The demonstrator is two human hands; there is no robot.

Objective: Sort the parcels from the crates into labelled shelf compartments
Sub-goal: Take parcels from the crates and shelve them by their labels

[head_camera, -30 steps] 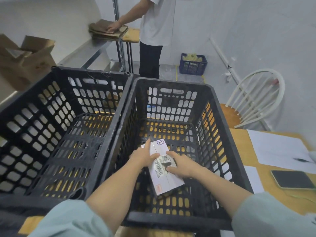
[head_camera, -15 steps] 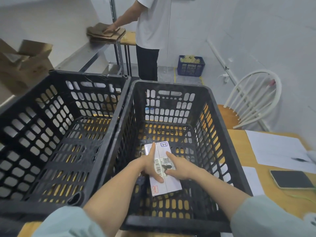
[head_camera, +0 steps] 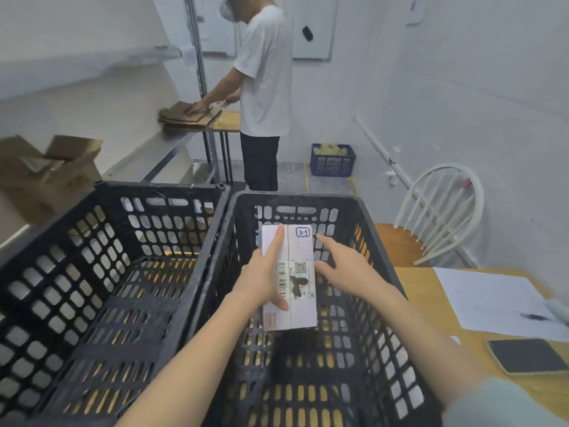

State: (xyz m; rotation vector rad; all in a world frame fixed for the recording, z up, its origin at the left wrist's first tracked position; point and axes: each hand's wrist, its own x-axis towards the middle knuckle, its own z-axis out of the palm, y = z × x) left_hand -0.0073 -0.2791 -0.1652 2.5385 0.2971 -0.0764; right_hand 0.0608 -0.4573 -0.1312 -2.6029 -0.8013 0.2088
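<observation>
Since the earlier frame the parcel (head_camera: 298, 251) has come up off the floor of the right crate (head_camera: 295, 198) and now hangs above it, near the far wall, long side running away from me. My left hand (head_camera: 264, 278) carries it: the thumb lies across the printed face, one finger runs straight up the face towards the far end, and the remaining fingers are hidden behind, so I read that as a pinch through the thickness. My right hand (head_camera: 345, 272) sits just beside the parcel's right edge with its fingers spread and gripping nothing; whether the thumb touches the edge I cannot tell. A handwritten tag (head_camera: 302, 232) in the far corner looks like 2-1. I see no other parcel in this crate, nor on the visible part of the left crate (head_camera: 160, 188).

I judge the step in hand to be the pick and the label read, with the placing not yet begun. Next I would need to clear the crate rim, turn towards the metal shelving (head_camera: 172, 140) on the left, and find the matching compartment; its labels are not legible from here, so I would want a closer look before I commit
</observation>
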